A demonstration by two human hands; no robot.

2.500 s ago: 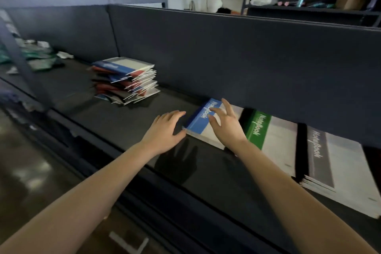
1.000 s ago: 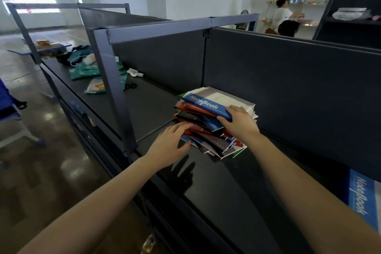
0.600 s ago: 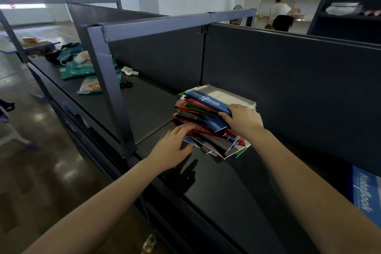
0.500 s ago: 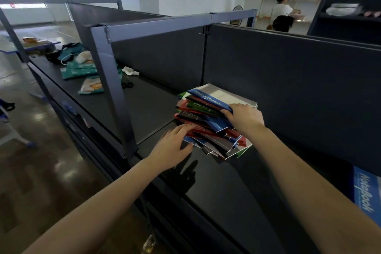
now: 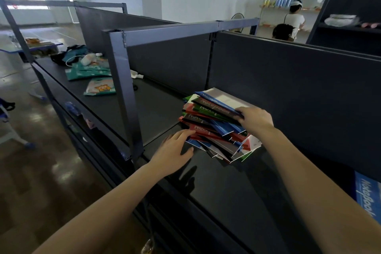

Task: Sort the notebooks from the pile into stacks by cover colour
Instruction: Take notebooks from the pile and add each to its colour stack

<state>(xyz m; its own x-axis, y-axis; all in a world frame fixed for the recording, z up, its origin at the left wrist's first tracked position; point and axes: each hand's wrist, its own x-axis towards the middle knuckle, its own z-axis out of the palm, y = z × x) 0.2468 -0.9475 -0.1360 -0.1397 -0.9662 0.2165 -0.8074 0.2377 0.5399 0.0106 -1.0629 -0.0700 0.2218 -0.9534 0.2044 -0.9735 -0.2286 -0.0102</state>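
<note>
Brace pile's (image 5: 212, 130) 8 o'clock edge with flat left hand (image 5: 175, 148); peel top notebook (image 5: 222, 99) pinched in right hand (image 5: 254, 118).

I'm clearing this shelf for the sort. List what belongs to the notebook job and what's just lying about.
Job:
- messy pile of mixed-colour paper notebooks
- blue-and-white top notebook, gripped by the right hand
- left hand, touching the pile
- blue-covered paper notebook at far right

Lying about:
- teal printed packets
- small white scrap
</note>
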